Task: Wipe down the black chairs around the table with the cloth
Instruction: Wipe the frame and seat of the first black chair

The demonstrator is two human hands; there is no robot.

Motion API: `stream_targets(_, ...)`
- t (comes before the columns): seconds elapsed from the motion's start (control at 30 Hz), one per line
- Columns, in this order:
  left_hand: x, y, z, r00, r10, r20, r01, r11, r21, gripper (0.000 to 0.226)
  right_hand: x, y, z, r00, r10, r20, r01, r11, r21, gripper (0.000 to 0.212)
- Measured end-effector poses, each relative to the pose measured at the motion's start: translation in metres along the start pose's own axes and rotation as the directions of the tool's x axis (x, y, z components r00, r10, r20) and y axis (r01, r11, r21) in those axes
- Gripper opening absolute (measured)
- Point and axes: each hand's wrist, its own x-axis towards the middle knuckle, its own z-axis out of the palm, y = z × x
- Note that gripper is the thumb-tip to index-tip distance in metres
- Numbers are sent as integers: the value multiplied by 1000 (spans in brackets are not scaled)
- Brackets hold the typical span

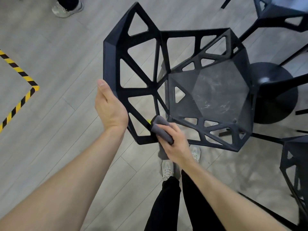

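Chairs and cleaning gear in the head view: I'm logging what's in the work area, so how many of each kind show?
Black chairs: 3 (the one being wiped, one at top right, one at lower right)
Grey cloths: 1, held in the right hand
Round black table bases: 1
Total: 5

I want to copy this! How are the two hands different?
The right hand grips the grey cloth against the chair's lower frame; the left hand holds no cloth. The left hand lies on the backrest's outer edge; the right sits nearer the seat. Both touch the same chair.
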Motion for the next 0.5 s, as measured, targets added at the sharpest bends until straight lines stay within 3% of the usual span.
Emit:
stream_targets(0.07,2,-1,1,1000,3,-1,-3,1000,5,51,29,15,-15,1000,-1,-5,0,992,-124,32)
stream_targets(0.17,0,-1,1,1000,-2,-7,2,999,41,52,63,27,-28,956,220,-196,-247,960,-129,30)
stream_targets(0.2,0,0,1,1000,-4,-7,4,999,39,52,59,28,-24,950,255,-179,-281,950,-139,30)
stream_targets(0.3,0,-2,0,1000,-10,6,9,999,49,53,8,20,1,976,216,-36,-217,930,-297,32)
stream_targets(0.37,1,-1,-1,1000,-11,-1,11,998,58,53,-17,14,3,989,146,-12,-143,947,-289,33)
stream_targets(0.5,3,-3,0,1000,1,-8,0,998,58,52,-11,46,-28,995,28,95,13,914,-406,36)
